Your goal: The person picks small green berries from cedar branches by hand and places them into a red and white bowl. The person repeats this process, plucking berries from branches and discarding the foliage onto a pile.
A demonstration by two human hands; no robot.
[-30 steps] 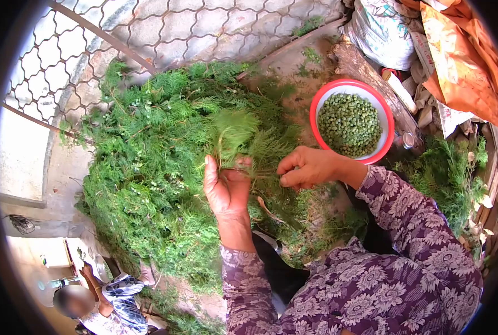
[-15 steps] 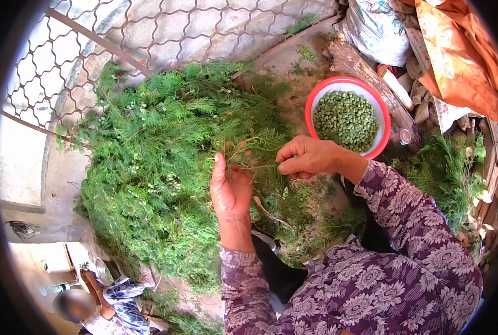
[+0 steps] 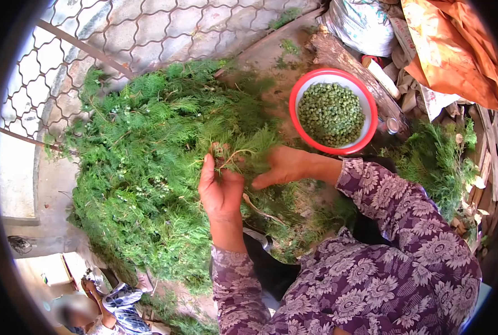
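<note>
A thin green sprig [image 3: 239, 158] with bare pale stems rests in my left hand [image 3: 222, 192], whose fingers curl round it above the heap. Just to the right, my right hand [image 3: 285, 167] is blurred beside the sprig's leafy end, and its fingertips cannot be made out. Under and beyond both hands spreads a large heap of feathery green branches [image 3: 143, 167] with small pale berries. A red-rimmed white bowl [image 3: 375, 114] full of small round green berries [image 3: 331, 114] stands beyond my right forearm.
Wire mesh [image 3: 148, 33] lies across the top left. White sacks [image 3: 363, 28], an orange sheet [image 3: 455, 50] and a log [image 3: 344, 61] are at the upper right. More branches [image 3: 439, 159] lie at right, near split wood [image 3: 492, 151]. Another person [image 3: 95, 304] sits at lower left.
My right hand has moved closer to my left hand and turned, with its fingers now blurred. The whole view has shifted slightly, so the bowl appears further left.
</note>
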